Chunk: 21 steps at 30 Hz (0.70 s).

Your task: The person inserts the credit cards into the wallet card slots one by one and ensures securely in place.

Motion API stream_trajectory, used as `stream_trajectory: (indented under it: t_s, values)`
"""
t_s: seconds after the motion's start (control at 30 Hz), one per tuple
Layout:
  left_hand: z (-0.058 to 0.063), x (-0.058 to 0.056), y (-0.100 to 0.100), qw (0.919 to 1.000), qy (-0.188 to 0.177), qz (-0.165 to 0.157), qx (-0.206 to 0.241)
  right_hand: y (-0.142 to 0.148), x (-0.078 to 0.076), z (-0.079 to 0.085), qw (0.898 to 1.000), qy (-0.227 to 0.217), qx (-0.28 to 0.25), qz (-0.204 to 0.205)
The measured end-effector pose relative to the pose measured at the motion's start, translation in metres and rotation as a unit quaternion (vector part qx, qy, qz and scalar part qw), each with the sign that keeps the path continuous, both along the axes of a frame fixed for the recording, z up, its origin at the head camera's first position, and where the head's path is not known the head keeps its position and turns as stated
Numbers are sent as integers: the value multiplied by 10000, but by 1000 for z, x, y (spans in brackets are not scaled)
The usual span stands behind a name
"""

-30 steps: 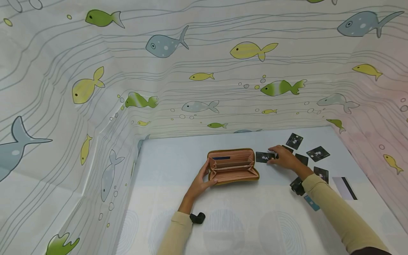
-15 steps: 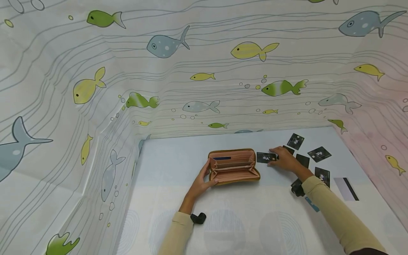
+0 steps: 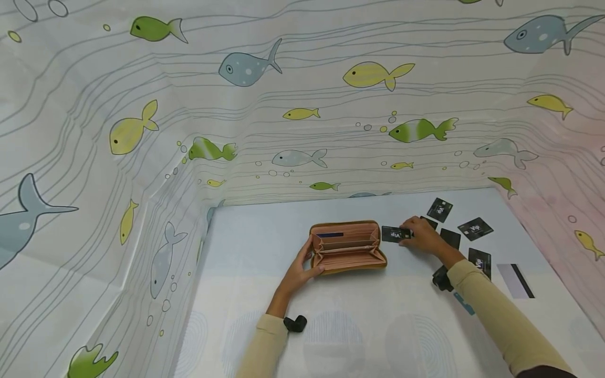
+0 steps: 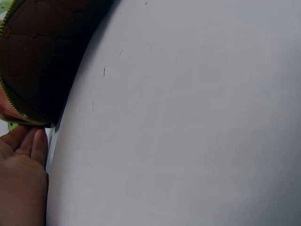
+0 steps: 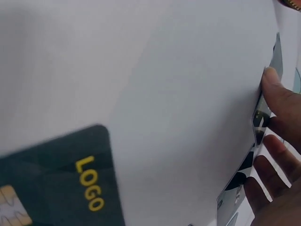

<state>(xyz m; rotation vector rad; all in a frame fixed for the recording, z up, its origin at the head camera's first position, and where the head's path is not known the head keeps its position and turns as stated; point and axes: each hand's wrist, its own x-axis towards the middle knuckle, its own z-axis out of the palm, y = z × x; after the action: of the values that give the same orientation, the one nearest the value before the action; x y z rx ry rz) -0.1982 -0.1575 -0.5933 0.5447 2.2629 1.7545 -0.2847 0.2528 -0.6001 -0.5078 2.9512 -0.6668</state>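
Observation:
An unzipped wallet [image 3: 348, 265] with a salmon-pink lining lies spread on the table, a dark blue card [image 3: 329, 234] in one of its slots. My left hand [image 3: 296, 270] grips its left end, thumb along the near edge. In the left wrist view, fingertips touch a corner of the wallet [image 4: 40, 52], whose quilted outside is dark. Just right of the wallet, my right hand [image 3: 422, 236] pinches a black "Vip" card [image 3: 391, 234] between thumb and fingers. The right wrist view shows that card [image 5: 276, 59] nearly edge-on beside the thumb.
Several black cards are scattered around the right forearm, including a far card [image 3: 440, 210] and a right-hand card [image 3: 475, 229]. A grey card with a black stripe [image 3: 512, 281] lies farther right. A blue card [image 3: 464, 303] is partly under the forearm. Fish-patterned sheeting [image 3: 302, 136] walls the table.
The right hand's fingers have shifted slightly on the black card, and a bit more of its right part shows. The left hand and the wallet stay in place; the view drifts slightly.

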Motion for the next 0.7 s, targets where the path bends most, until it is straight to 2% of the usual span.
stream_trajectory:
  t_s: [0.4, 0.43, 0.5, 0.53, 0.67, 0.7]
  values:
    - [1, 0, -1, 9999, -76, -56, 142, -2, -7, 6, 9990, -415, 139, -34]
    - [0, 0, -1, 9998, -89, -45, 168, -2, -8, 6, 9989, -439, 160, -38]
    - [-11, -3, -1, 9998, 9, 55, 183, -2, -9, 6, 9987, -468, 204, -36]
    - [-11, -3, -1, 9998, -13, 63, 187, -2, -10, 7, 9986, -476, 222, -27]
    - [-8, -2, 0, 9999, 8, 27, 131, -3, -14, 8, 9975, -605, 357, -21]
    - [-3, -1, 0, 9999, -50, -29, 118, -2, -15, 9, 9971, -653, 390, -10]
